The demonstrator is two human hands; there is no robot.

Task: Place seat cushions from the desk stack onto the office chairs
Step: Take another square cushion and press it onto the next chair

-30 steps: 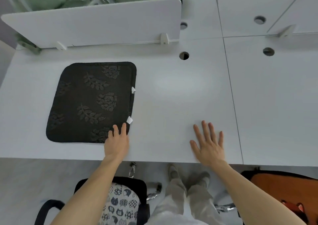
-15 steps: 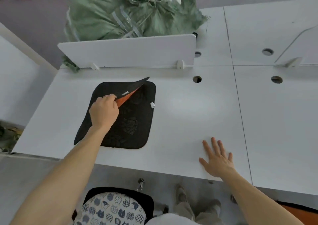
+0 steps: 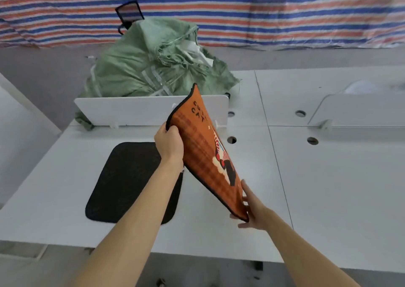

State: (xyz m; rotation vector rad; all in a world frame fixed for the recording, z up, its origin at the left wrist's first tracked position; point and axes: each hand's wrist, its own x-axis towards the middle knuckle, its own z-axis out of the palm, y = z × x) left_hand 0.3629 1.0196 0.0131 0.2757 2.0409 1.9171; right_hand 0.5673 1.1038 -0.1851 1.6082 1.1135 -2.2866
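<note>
An orange seat cushion with a cat picture and black edging is lifted off the white desk, tilted up on edge. My left hand grips its upper left edge. My right hand holds its lower corner, fingers underneath it. A black cushion lies flat on the desk below my left arm, its underside up. No office chair shows in this view.
A white divider panel stands at the desk's back edge, with a big green sack behind it. Cable holes dot the desk. A second divider stands at the right. A striped tarp covers the far wall.
My left hand has peeled the top cushion off the stack and raised it, showing its orange side. My right hand left the desk and took the lower corner. The view tilted up.
</note>
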